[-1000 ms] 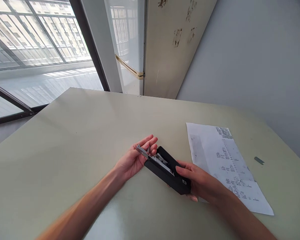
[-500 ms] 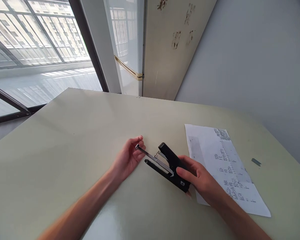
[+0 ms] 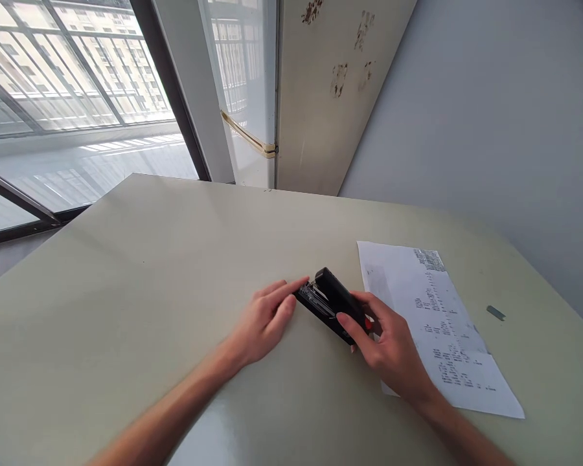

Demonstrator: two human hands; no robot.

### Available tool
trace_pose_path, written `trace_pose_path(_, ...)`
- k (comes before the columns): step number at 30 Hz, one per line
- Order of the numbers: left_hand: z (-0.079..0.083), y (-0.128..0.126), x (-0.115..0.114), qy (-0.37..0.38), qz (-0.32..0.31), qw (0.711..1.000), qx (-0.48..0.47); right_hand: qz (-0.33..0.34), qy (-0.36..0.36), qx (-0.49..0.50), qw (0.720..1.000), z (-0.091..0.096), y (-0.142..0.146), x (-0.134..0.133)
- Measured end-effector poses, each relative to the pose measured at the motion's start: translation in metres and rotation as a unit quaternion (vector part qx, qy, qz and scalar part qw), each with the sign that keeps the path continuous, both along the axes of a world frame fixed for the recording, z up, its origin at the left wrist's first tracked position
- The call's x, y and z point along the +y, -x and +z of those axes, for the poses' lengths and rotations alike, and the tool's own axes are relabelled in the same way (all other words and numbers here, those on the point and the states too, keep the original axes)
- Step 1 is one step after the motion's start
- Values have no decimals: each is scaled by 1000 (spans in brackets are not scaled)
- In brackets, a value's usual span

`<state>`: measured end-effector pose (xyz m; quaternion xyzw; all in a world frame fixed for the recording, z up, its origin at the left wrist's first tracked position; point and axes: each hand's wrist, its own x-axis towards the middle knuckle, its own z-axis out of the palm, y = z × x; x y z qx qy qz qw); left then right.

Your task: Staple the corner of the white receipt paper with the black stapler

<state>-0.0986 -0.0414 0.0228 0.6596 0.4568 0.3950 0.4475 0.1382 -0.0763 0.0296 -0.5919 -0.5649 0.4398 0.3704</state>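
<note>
A black stapler (image 3: 331, 300) lies on the pale green table (image 3: 175, 259), its front end pointing left. My right hand (image 3: 386, 346) grips its rear end from the right, fingers wrapped around the body. My left hand (image 3: 267, 319) lies to the left with fingers stretched out, the fingertips pressing against the stapler's front, where the metal staple tray is pushed in. A printed sheet of paper (image 3: 432, 317) lies flat just right of my right hand.
A small strip of staples (image 3: 495, 313) lies near the table's right edge. Behind the table stand a worn white refrigerator (image 3: 291, 97), a grey wall on the right and a large window on the left.
The metal staple tray stuck out to the left between my left fingers; now it is slid back into the stapler. My left fingertips followed it to the right.
</note>
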Motion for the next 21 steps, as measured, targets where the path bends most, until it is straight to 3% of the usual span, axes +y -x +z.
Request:
trace_pose_path(3, 0, -2, 1, 25, -22, 999, 9, 6, -8, -13, 1000, -2, -3, 1)
trace_pose_path(6, -2, 1, 8, 143, 20, 984, -104, 6, -11, -29, 1000, -4, -3, 2)
trace_pose_path(10, -3, 8, 20, 289, 74, 887, -352, 15, -29, -53, 998, -6, -3, 4)
trace_pose_path(15, 1, 12, 27, 356, 119, 756, -537, 23, -72, -102, 992, -7, -7, 14)
trace_pose_path(17, 2, 12, 26, 359, 126, 734, -562, 30, -96, -129, 987, -6, -10, 27)
trace_pose_path(21, 1, 12, 25, 359, 121, 727, -572, 59, -182, -210, 959, -8, -9, 72)
